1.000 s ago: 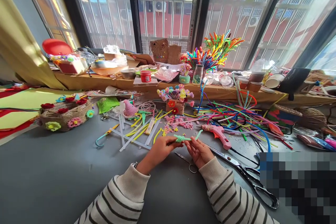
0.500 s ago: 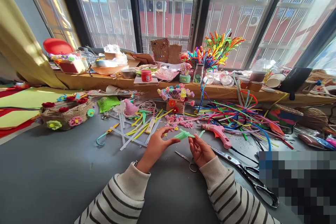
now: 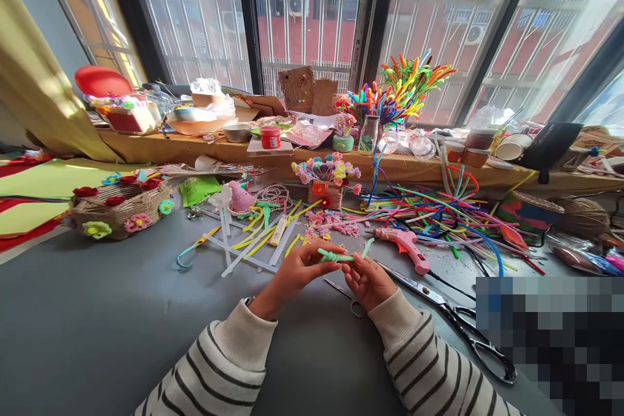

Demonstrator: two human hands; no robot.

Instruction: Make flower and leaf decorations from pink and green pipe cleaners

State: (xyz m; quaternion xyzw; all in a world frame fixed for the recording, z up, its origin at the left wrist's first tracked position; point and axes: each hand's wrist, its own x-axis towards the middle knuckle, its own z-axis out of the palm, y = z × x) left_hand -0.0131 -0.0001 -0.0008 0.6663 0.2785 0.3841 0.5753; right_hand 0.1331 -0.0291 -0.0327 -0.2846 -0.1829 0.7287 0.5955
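Observation:
A mint green pipe cleaner point(image 3: 332, 256), twisted into a small bundle at its left part, is held between my two hands above the grey table. My left hand point(image 3: 298, 271) pinches the bundle between thumb and fingers. On the right, my right hand point(image 3: 369, 278) grips the same pipe cleaner near its thin straight part, and a bent end sticks up above the fingers. Small silver scissors point(image 3: 355, 304) lie just below my hands, partly hidden. The pink glue gun point(image 3: 403, 246) rests beyond my right hand.
Large black-handled scissors point(image 3: 455, 318) lie at the right. Clear glue sticks point(image 3: 244, 257) and a blue hook tool point(image 3: 184, 257) are at the left. Farther back stand a flower basket point(image 3: 325, 194), a woven basket point(image 3: 121, 211) and scattered pipe cleaners point(image 3: 424, 208).
My hands have come closer together around the green pipe cleaner. The left hand's fingers have closed in on the twisted bundle, and the free end now points more upright.

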